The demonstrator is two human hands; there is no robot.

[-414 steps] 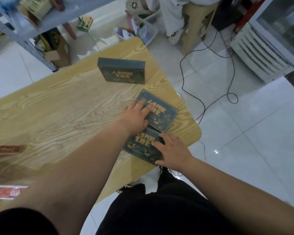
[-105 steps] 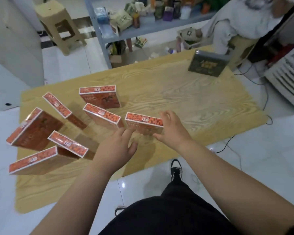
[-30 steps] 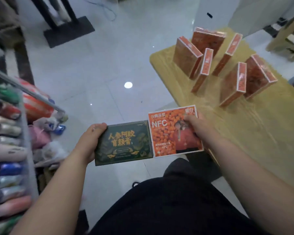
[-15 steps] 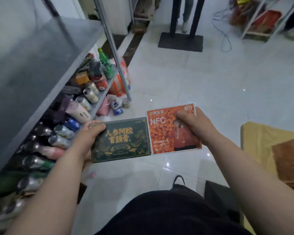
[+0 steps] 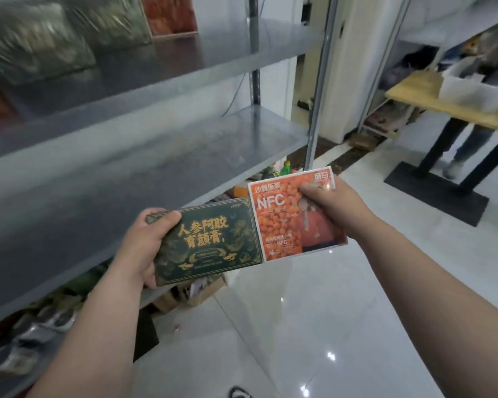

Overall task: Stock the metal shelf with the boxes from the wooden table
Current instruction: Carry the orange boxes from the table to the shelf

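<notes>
left hand [image 5: 140,248] grips the dark green box [image 5: 210,242] at centre frame, right hand [image 5: 329,203] pinches the orange box [image 5: 285,222] just beside it, edges touching. both held in front of the grey metal shelf [image 5: 161,156] filling the left.

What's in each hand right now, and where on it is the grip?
Left hand grips the dark green box by its left end, thumb on the front face. Right hand holds the orange NFC box at its upper right corner.
</notes>
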